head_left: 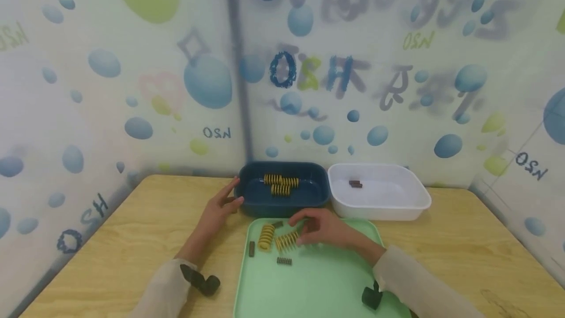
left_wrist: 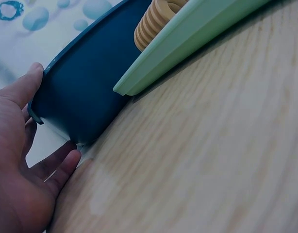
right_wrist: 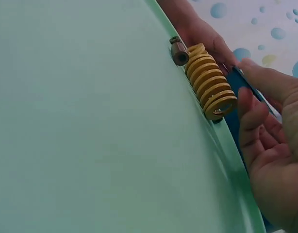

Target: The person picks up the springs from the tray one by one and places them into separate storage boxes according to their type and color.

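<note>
My left hand (head_left: 222,206) is at the left end of a dark blue bin (head_left: 247,205); its thumb lies along the rim and its fingers reach low on the outer wall in the left wrist view. Three yellow coil springs (head_left: 280,190) lie inside that bin. Over the upper part of a green tray (head_left: 309,283) is my right hand (head_left: 324,228), fingers loosely bent and nothing seen between them. Its fingertips are right beside a yellow spring (head_left: 286,242). Another yellow spring (head_left: 266,237) lies to the left, with small dark springs (head_left: 284,261) around.
A white bin (head_left: 379,213) stands against the blue one, with small brown springs (head_left: 355,184) inside. Both bins are behind the tray on a wooden table (head_left: 145,229). A patterned wall (head_left: 282,126) rises behind them.
</note>
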### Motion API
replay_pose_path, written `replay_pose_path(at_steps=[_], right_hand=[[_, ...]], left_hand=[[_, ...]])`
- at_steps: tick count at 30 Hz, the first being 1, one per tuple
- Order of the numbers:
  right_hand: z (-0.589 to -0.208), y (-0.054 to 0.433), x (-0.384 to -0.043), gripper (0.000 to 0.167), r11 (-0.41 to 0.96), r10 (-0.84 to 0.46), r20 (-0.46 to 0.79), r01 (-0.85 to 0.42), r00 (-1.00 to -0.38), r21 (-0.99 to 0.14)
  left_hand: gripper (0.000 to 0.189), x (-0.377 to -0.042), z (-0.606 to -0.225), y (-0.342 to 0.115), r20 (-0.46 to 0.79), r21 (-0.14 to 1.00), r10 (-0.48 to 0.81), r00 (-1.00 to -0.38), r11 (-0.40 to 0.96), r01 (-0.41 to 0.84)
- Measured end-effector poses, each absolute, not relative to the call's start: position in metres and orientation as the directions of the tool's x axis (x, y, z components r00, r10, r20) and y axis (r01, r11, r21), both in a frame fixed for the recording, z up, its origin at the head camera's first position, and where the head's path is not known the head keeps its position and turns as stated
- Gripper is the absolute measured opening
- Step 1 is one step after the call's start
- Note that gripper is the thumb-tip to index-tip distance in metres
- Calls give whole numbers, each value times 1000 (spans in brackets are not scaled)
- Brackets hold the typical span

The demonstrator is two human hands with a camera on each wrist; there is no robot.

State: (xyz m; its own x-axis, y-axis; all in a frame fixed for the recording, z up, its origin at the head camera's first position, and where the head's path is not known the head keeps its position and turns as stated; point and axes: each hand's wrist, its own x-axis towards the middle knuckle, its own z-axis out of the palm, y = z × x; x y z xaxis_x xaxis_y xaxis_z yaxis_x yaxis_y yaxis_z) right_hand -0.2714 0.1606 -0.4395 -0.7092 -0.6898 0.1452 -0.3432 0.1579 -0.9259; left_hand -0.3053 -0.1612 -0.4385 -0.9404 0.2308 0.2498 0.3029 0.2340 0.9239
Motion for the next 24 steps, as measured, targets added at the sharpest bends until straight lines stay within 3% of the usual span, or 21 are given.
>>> replay_pose_path(at_steps=[4, 12, 24], right_hand=[[-431, 155, -261, 38, 129, -687, 171, -350, -706, -928], [-424, 142, -236, 27, 228, -762, 66, -362, -644, -904], [-439, 139, -234, 25, 297, -703, 57, -365, -709, -883]], left_hand=[[59, -295, -426, -157, 234, 924, 236, -943, 249, 291], [59, -291, -420, -157, 219, 921, 229, -948, 273, 279], [59, -292, -421, -158, 220, 919, 234, -947, 276, 282]])
